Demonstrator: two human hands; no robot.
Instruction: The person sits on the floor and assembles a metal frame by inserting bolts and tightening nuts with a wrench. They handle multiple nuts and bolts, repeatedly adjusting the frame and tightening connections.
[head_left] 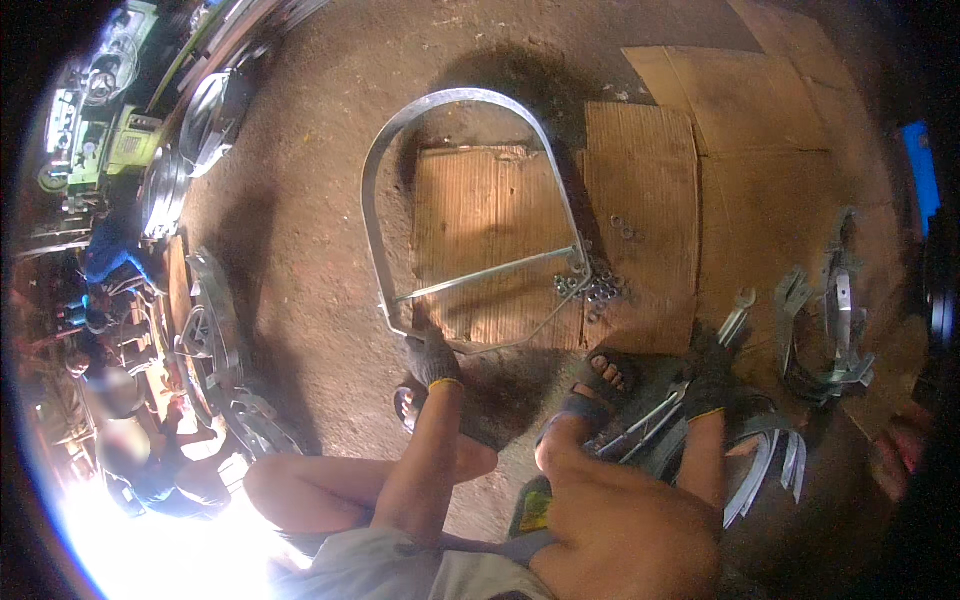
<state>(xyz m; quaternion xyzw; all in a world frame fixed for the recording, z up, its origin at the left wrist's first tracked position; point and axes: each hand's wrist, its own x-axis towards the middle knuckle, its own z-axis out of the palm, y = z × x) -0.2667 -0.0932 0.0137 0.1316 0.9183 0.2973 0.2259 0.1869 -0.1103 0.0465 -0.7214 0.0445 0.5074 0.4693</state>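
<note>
Fingers of your left hand point(432, 360) wrap the hoop point(472, 96) at its near left corner, over cardboard point(480, 205), with a rod point(490, 274) spanning it. Looks like a steadying step; your right hand point(710, 375) is down at a wrench point(738, 312), its grip lost in shadow. Next seems to call for holding firm. Loose nuts point(605, 288) crowd the rod's right end; brackets point(845, 320) clutter your right.

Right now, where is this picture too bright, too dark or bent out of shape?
In the head view, white glare swallows the lower left; in the head view, black rings the fisheye image, which bends toward its rim; in the head view, shadow darkens the floor beyond the metal hoop, and dimness obscures the right hand's grip.
</note>
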